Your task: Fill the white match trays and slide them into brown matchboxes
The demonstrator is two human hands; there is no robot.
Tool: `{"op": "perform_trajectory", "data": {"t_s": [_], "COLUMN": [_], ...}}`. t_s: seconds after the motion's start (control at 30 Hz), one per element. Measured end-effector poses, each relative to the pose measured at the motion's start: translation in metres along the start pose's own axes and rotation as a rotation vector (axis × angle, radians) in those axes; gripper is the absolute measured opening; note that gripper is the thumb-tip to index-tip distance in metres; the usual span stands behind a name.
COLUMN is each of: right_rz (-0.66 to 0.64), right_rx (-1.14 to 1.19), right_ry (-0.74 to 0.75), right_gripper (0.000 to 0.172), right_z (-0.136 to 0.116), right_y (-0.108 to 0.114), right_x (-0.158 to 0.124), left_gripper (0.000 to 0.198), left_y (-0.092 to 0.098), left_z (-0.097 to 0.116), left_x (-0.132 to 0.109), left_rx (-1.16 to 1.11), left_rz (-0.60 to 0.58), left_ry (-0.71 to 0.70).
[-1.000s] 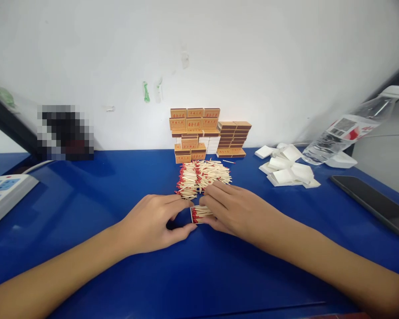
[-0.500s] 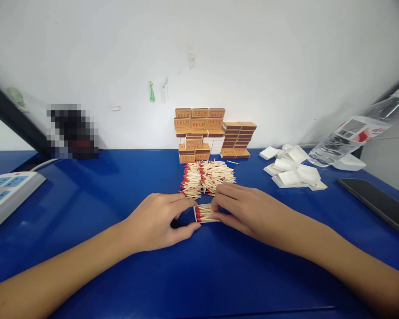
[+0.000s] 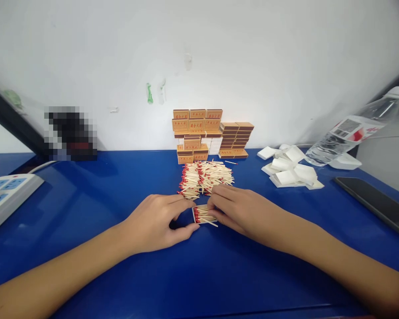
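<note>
A small white matchbox tray (image 3: pixel 193 215) lies on the blue table, filled with red-tipped matches (image 3: pixel 202 213). My left hand (image 3: pixel 164 223) curves around its left end, thumb at the near corner and index finger at the far corner. Over the right end is my right hand (image 3: pixel 234 208), its fingertips closed together on the matches. That hand hides the tray's right end. One match (image 3: pixel 213 223) sticks out slantwise across the near edge. Just beyond the tray rests a large heap of loose matches (image 3: pixel 216 173), red tips mostly to the left.
Orange-and-brown matchboxes (image 3: pixel 197 125) are stacked against the wall. To the right lie a pile of white empty trays (image 3: pixel 286 166), a leaning plastic bottle (image 3: pixel 347 128) and a black phone (image 3: pixel 372 201). A power strip (image 3: pixel 13 195) stands at the left.
A match now juts out over the tray's near edge. My right fingers have shifted slightly, while my left hand keeps its place at the tray. The camera view has moved a little.
</note>
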State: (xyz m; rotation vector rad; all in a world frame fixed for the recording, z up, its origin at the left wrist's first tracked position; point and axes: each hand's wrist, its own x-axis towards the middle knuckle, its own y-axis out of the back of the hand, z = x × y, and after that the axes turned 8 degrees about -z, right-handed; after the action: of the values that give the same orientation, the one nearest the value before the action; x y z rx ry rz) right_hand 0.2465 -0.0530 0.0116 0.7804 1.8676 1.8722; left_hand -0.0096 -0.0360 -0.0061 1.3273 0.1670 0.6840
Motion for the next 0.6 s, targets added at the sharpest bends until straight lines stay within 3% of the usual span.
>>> {"op": "perform_trajectory", "data": {"t_s": [0.27,0.47,0.6], "right_rz": [-0.022,0.010,0.023], "right_rx": [0.029,-0.036,-0.019], "right_ry": [-0.007,0.027,-0.001], "right_gripper": [0.014,0.022,0.022], "right_z": [-0.0021,0.0011,0.0038], "right_y": [-0.0007,-0.0082,-0.0006], "right_x": [-0.0019,0.0006,-0.0003], "left_gripper": [0.027,0.028,0.028], "left_y": [-0.0009,-0.0003,0.0007], "left_z": [-0.0003,-0.0003,-0.0002], "left_x": [0.0008,0.0005,-0.0009], "left_rx": [-0.006,0.001,-0.001], "left_rz": [0.007,0.000,-0.002], "left_ry": [-0.011,-0.007,-0.002]}}
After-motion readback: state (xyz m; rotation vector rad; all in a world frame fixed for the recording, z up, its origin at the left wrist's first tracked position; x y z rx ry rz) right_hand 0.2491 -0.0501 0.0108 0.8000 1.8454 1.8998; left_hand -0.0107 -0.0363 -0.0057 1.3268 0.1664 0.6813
